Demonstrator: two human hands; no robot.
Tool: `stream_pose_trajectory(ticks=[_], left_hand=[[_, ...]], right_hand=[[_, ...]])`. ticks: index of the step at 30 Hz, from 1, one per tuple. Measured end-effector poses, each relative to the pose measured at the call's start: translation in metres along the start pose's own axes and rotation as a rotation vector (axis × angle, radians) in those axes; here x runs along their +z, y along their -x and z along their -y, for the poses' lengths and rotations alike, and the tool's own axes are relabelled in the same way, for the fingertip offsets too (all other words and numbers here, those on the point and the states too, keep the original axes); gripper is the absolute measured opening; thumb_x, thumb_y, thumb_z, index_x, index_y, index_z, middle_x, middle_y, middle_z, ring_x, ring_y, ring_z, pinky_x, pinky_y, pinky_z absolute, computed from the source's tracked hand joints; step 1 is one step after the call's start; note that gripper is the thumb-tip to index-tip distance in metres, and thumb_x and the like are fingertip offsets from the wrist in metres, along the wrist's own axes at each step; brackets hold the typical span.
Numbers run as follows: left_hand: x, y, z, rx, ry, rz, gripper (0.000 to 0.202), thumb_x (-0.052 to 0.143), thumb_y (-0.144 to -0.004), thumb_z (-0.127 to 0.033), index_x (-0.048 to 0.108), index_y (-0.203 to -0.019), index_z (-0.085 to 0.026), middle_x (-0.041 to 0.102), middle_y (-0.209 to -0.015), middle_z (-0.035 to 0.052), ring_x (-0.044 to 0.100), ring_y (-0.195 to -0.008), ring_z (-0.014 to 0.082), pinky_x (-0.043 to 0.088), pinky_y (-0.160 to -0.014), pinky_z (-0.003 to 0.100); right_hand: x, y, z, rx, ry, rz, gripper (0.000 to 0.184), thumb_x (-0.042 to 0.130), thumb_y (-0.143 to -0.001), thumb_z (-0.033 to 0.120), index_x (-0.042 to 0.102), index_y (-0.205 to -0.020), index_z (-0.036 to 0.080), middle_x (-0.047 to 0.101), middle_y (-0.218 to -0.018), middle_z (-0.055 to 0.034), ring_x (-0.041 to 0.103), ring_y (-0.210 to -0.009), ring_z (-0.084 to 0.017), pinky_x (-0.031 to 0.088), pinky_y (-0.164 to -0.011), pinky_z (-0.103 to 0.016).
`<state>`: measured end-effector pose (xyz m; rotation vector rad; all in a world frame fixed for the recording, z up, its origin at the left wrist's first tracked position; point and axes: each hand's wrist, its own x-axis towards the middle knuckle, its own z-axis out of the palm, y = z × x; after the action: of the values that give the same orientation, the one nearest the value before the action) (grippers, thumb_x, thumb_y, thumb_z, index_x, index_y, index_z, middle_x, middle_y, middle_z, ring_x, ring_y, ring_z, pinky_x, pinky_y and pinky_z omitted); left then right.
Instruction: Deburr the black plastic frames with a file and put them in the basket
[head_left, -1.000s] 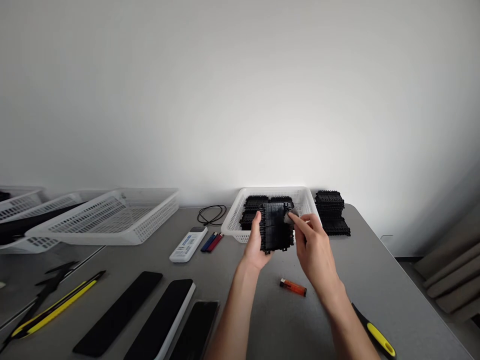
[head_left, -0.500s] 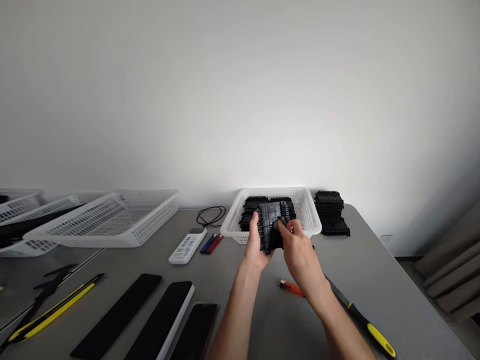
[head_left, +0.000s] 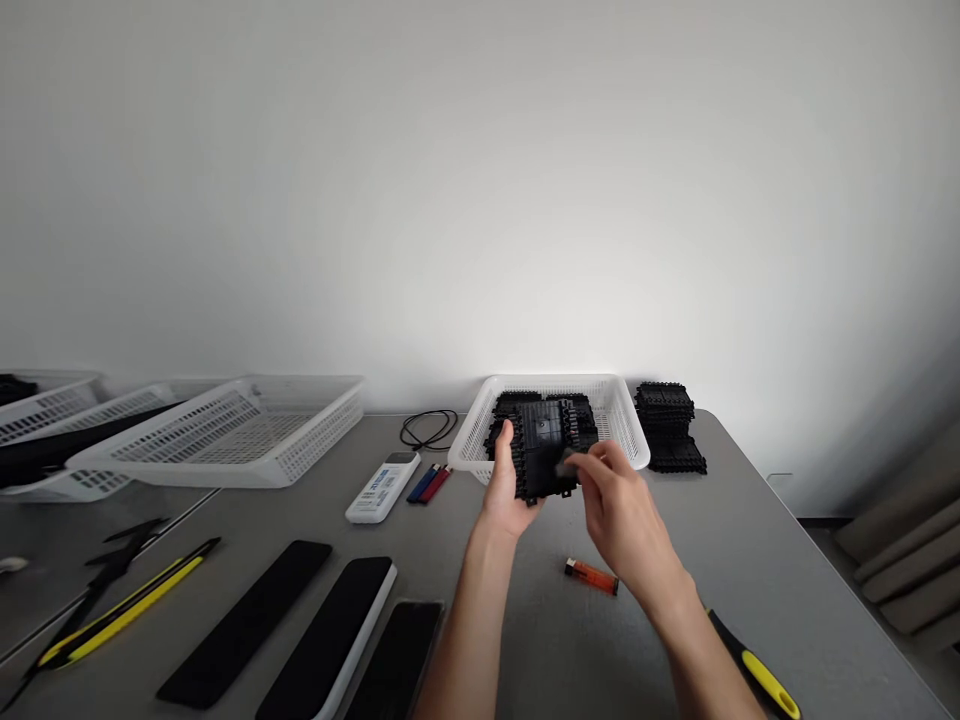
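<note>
My left hand (head_left: 508, 492) grips a black plastic part (head_left: 541, 435) with toothed side edges, its thumb along the left edge and its other fingers beneath. The part is tilted up in front of a white basket (head_left: 634, 430). Close by the part's lower right, my right hand (head_left: 619, 505) is closed with thumb and forefinger pinching a small dark grey piece (head_left: 568, 462) whose kind I cannot make out. Similar black plastic parts (head_left: 581, 405) lie inside the basket, partly hidden behind the held one.
More black parts (head_left: 670, 425) are stacked right of the basket. An orange lighter (head_left: 592, 577) and a yellow-black handle (head_left: 765, 680) lie near my right arm. Leftward are two lighters (head_left: 429, 484), a white device (head_left: 382, 488), a phone (head_left: 397, 660), a yellow cutter (head_left: 127, 610) and white baskets (head_left: 225, 470).
My right hand has moved slightly down and away from the part's face with the small dark piece. The left hand still holds the part. The view has shifted slightly.
</note>
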<state>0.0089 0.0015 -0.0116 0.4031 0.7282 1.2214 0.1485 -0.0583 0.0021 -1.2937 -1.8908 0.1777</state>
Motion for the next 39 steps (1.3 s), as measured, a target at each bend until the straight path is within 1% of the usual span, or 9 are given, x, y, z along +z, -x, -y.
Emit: stream_pose_trajectory(ticks=[4, 7, 12, 17, 23, 29, 32, 37, 39], left_hand=[[0.006, 0.002, 0.011, -0.051, -0.027, 0.050, 0.057, 0.055, -0.085, -0.061, 0.069, -0.115, -0.015, 0.075, -0.104, 0.0110, 0.069, -0.103, 0.0261, 0.054, -0.088, 0.032], [0.009, 0.003, 0.021, -0.106, -0.077, 0.091, 0.055, 0.055, -0.086, -0.060, 0.069, -0.116, -0.016, 0.074, -0.108, 0.0109, 0.066, -0.109, 0.0275, 0.052, -0.091, 0.034], [0.010, 0.002, 0.029, -0.145, -0.160, 0.063, 0.054, 0.055, -0.085, -0.061, 0.070, -0.114, -0.019, 0.075, -0.107, 0.0092, 0.064, -0.114, 0.0281, 0.050, -0.092, 0.034], [0.011, 0.002, 0.020, -0.094, -0.089, -0.019, 0.057, 0.055, -0.082, -0.065, 0.071, -0.108, -0.017, 0.076, -0.100, 0.0088, 0.068, -0.103, 0.0255, 0.053, -0.086, 0.030], [0.005, 0.001, 0.002, 0.004, 0.020, -0.086, 0.052, 0.052, -0.085, -0.063, 0.072, -0.098, -0.016, 0.076, -0.085, 0.0070, 0.071, -0.081, 0.0213, 0.056, -0.070, 0.028], [-0.003, -0.001, -0.004, 0.011, 0.019, -0.051, 0.053, 0.054, -0.084, -0.062, 0.072, -0.102, -0.016, 0.076, -0.087, 0.0089, 0.072, -0.080, 0.0223, 0.055, -0.062, 0.027], [-0.003, 0.001, -0.002, -0.032, -0.003, 0.005, 0.058, 0.054, -0.083, -0.064, 0.072, -0.105, -0.014, 0.076, -0.090, 0.0116, 0.072, -0.084, 0.0250, 0.055, -0.061, 0.028], [0.001, 0.001, 0.008, -0.050, -0.039, 0.076, 0.059, 0.055, -0.083, -0.064, 0.071, -0.112, -0.015, 0.076, -0.102, 0.0112, 0.070, -0.099, 0.0261, 0.055, -0.082, 0.031], [0.004, 0.001, 0.014, -0.091, -0.059, 0.114, 0.058, 0.055, -0.084, -0.063, 0.070, -0.114, -0.016, 0.074, -0.108, 0.0114, 0.068, -0.106, 0.0268, 0.053, -0.088, 0.032]], right_hand=[[0.003, -0.004, -0.004, -0.015, -0.101, -0.300, 0.035, 0.038, -0.101, 0.025, 0.062, -0.125, 0.018, 0.056, -0.104, -0.0102, 0.062, -0.084, -0.015, 0.050, -0.067, -0.026], [0.009, -0.007, -0.010, 0.000, -0.060, -0.324, 0.037, 0.038, -0.101, 0.027, 0.062, -0.128, 0.018, 0.058, -0.104, -0.0113, 0.062, -0.086, -0.016, 0.050, -0.068, -0.026], [0.016, -0.009, -0.015, 0.085, 0.155, -0.201, 0.040, 0.035, -0.100, 0.019, 0.062, -0.129, 0.019, 0.060, -0.102, -0.0113, 0.061, -0.079, -0.017, 0.048, -0.062, -0.028], [0.020, -0.005, -0.006, 0.078, 0.365, 0.036, 0.053, 0.034, -0.091, 0.002, 0.055, -0.135, 0.021, 0.060, -0.107, -0.0107, 0.061, -0.074, -0.014, 0.042, -0.056, -0.023], [0.027, -0.002, 0.004, -0.002, 0.385, 0.275, 0.050, 0.040, -0.086, 0.000, 0.057, -0.129, 0.022, 0.059, -0.107, -0.0099, 0.062, -0.085, -0.018, 0.040, -0.055, -0.025], [0.020, 0.001, 0.006, -0.082, 0.353, 0.340, 0.041, 0.043, -0.080, -0.002, 0.065, -0.105, 0.021, 0.058, -0.101, -0.0063, 0.059, -0.076, -0.015, 0.035, -0.054, -0.025], [0.010, 0.000, 0.003, -0.043, 0.275, 0.244, 0.037, 0.041, -0.082, -0.001, 0.067, -0.098, 0.021, 0.058, -0.096, -0.0047, 0.058, -0.072, -0.014, 0.036, -0.055, -0.025], [0.007, -0.003, -0.008, 0.027, 0.035, -0.210, 0.036, 0.034, -0.100, 0.020, 0.065, -0.118, 0.019, 0.058, -0.103, -0.0098, 0.060, -0.074, -0.015, 0.048, -0.065, -0.028], [0.011, -0.005, -0.011, 0.018, -0.012, -0.300, 0.037, 0.034, -0.101, 0.024, 0.064, -0.122, 0.018, 0.057, -0.104, -0.0115, 0.061, -0.078, -0.016, 0.049, -0.066, -0.028]])
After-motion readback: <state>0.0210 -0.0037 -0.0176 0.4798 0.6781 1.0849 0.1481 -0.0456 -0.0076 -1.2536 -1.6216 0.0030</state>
